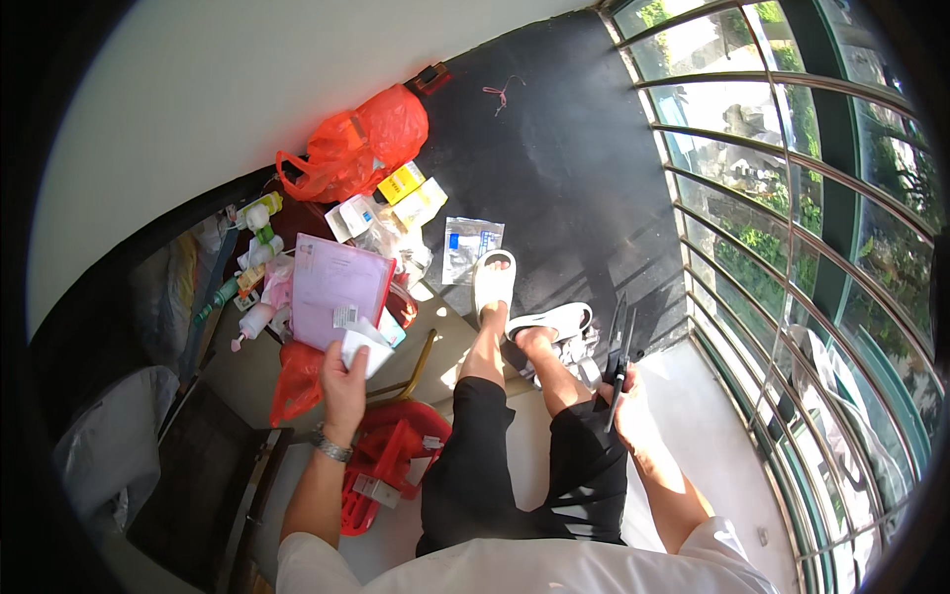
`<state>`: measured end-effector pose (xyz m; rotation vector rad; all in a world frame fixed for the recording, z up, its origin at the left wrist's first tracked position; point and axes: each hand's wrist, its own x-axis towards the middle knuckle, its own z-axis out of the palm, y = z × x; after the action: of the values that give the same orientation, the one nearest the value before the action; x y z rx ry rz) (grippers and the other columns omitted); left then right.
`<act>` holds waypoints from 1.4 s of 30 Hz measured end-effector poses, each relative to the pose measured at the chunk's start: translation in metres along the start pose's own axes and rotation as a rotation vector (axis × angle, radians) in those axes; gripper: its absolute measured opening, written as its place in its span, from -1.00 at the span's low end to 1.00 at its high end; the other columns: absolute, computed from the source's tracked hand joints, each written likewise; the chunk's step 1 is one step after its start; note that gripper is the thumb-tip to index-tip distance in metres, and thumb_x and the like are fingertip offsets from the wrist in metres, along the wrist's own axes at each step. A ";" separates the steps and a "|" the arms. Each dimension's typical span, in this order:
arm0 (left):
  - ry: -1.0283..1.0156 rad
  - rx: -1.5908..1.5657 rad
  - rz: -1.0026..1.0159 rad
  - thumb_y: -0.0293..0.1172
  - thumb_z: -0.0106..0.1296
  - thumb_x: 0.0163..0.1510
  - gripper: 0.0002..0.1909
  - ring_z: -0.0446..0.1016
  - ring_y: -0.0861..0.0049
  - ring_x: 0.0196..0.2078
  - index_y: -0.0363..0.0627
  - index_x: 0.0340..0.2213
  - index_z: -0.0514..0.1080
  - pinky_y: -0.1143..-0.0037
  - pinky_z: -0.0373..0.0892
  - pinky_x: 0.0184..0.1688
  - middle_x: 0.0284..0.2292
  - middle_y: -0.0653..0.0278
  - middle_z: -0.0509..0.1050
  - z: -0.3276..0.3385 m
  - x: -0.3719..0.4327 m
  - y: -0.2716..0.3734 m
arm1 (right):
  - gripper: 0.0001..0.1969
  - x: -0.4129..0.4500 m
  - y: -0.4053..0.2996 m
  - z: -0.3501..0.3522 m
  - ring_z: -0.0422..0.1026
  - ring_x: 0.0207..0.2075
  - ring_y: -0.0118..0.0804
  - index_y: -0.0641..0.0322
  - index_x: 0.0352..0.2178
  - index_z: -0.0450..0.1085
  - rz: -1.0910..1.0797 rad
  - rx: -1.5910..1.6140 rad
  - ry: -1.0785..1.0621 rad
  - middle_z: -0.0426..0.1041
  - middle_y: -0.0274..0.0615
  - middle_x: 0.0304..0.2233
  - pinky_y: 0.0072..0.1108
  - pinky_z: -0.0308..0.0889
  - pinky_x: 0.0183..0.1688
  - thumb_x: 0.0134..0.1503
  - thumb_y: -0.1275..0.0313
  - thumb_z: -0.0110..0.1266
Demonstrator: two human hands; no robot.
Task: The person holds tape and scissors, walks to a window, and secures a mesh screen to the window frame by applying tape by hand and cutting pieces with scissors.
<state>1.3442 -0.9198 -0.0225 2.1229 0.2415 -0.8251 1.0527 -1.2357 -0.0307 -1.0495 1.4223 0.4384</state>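
My left hand (344,393), with a metal-banded watch at the wrist, pinches some folded white paper (367,350) between thumb and fingers. The paper overlaps the lower edge of a pink document folder (338,286), which bears writing and lies on a heap of small goods. Off to the right, my right hand (631,405) is closed around a black, thin-edged object (618,345); its exact kind cannot be made out. A red plastic bag (297,382) lies beside my left hand, below the folder.
Red plastic bags (364,141), yellow boxes (401,183) and a clear zip bag (471,249) lie ahead. Bottles (256,319) crowd the left. A red plastic stool (356,512) bearing small boxes stands beside my legs. Metal window bars (787,160) line the right; a dark wooden chair (200,460) stands left.
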 end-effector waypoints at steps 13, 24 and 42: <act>-0.465 0.388 0.171 -0.44 0.14 0.01 -0.70 0.49 0.07 -0.30 -0.21 -0.19 0.39 0.34 0.39 -0.26 -0.33 -0.01 0.50 0.112 -0.120 0.011 | -0.72 0.203 -0.029 0.000 0.43 -0.25 0.31 0.32 -0.26 0.22 -0.247 -0.336 0.479 0.46 0.26 -0.39 -0.14 0.28 -0.21 0.03 0.38 0.01; -0.590 0.747 0.116 -0.47 -0.03 -0.01 -0.63 0.23 -0.08 0.13 -0.31 -0.12 0.38 0.21 0.15 0.20 0.03 -0.09 0.29 0.092 -0.108 0.005 | -0.67 0.357 0.003 0.045 0.44 -0.23 0.28 0.32 -0.23 0.22 -0.249 -0.261 0.587 0.48 0.22 -0.38 -0.14 0.28 -0.13 -0.01 0.37 0.02; -0.611 0.811 0.250 -0.52 -0.23 0.16 -0.64 0.22 -0.11 0.14 -0.35 -0.02 0.33 0.25 0.16 0.18 0.09 -0.16 0.26 0.117 -0.095 0.020 | -0.35 0.416 0.137 -0.006 0.29 0.05 0.09 0.39 -0.02 0.23 -0.132 -0.177 0.835 0.34 0.12 -0.05 -0.30 0.22 0.09 -0.12 0.33 0.31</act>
<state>1.2247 -1.0114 -0.0012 2.3883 -0.7855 -1.5347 1.0099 -1.3067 -0.4611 -1.5617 2.0452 0.0059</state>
